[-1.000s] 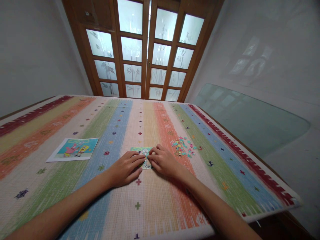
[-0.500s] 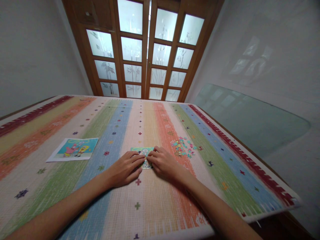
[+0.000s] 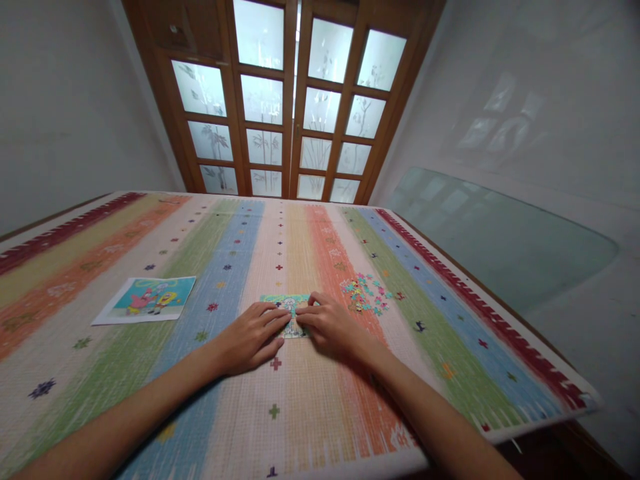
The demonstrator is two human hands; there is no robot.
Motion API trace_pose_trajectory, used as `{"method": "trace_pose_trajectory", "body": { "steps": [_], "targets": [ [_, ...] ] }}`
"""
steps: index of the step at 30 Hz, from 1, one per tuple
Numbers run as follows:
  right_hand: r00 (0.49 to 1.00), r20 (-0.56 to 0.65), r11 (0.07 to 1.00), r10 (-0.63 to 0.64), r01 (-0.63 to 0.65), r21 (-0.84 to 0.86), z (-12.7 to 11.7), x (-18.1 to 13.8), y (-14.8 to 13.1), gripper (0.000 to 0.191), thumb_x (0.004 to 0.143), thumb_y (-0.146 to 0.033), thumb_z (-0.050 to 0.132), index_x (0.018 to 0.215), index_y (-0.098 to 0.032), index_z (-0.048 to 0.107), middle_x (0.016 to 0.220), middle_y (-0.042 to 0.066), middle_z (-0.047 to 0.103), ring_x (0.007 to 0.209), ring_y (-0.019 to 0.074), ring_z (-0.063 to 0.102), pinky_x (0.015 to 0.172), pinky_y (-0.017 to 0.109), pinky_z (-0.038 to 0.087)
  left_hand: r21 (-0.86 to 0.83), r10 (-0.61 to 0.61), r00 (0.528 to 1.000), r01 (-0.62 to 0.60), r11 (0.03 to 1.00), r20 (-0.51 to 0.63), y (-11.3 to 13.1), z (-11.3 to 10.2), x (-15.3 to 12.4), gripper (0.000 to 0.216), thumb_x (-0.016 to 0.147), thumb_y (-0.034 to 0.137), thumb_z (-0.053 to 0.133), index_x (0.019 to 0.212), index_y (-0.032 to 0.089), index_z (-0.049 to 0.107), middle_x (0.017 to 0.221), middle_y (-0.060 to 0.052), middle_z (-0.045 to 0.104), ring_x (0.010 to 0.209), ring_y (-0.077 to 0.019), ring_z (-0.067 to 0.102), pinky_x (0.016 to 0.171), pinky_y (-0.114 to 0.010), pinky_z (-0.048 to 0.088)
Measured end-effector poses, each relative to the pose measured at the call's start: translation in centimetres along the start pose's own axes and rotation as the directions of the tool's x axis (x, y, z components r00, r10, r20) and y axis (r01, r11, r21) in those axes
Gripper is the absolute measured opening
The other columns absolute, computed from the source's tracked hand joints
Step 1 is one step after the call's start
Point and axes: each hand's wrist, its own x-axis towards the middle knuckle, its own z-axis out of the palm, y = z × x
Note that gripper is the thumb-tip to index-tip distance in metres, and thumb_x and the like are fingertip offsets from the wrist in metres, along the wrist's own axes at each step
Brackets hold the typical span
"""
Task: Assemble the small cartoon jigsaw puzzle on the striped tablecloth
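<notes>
- Small picture board (image 3: 291,304): flat on the cloth at the centre of the frame, partly covered by both hands. Its face bears a greenish upper band and a pale, outlined cartoon figure; finer detail is too small to make out.
- Left hand (image 3: 253,335): palm down, fingers extended side by side, fingertips resting on the left part of the board, thumb set apart towards the near edge.
- Right hand (image 3: 334,325): fingers bent over the right part of the board, one knuckle raised. Whether a piece is pinched under the fingertips cannot be told.
- Loose puzzle pieces (image 3: 367,293): a scattered heap right of centre, near the right hand but apart from it; teal, pink, yellow and red, some overlapping.
- Printed sheet (image 3: 155,295): lying flat at left of the frame, white margin, turquoise ground, showing SpongeBob SquarePants cartoon figures, one pink, one yellow, one pale turquoise.
- Tablecloth (image 3: 313,407): multicoloured stripes with cross, star and animal motifs, spread across the lower frame.
- Wooden doors (image 3: 291,133): upper centre, frosted panes carrying bamboo-like plant designs.
- Greenish glass panel (image 3: 500,233): right of the frame, beside the table, with pale reflections.
</notes>
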Motion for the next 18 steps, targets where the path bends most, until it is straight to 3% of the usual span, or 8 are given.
{"method": "trace_pose_trajectory", "body": {
  "steps": [18],
  "targets": [
    [0.999,-0.035,0.997,0.025,-0.023,0.074,0.35,-0.30,0.34,0.020,0.088,-0.003,0.060,0.086,-0.019,0.071,0.085,0.003,0.071,0.087,0.0207,0.052,0.079,0.031,0.041,0.024,-0.015,0.999,0.014,1.000,0.037,-0.07,-0.14,0.09,0.041,0.101,0.033,0.051,0.140,0.019,0.055,0.132,-0.012,0.064,0.120,-0.0316,0.053,0.105,-0.050,0.042]
  ]
}}
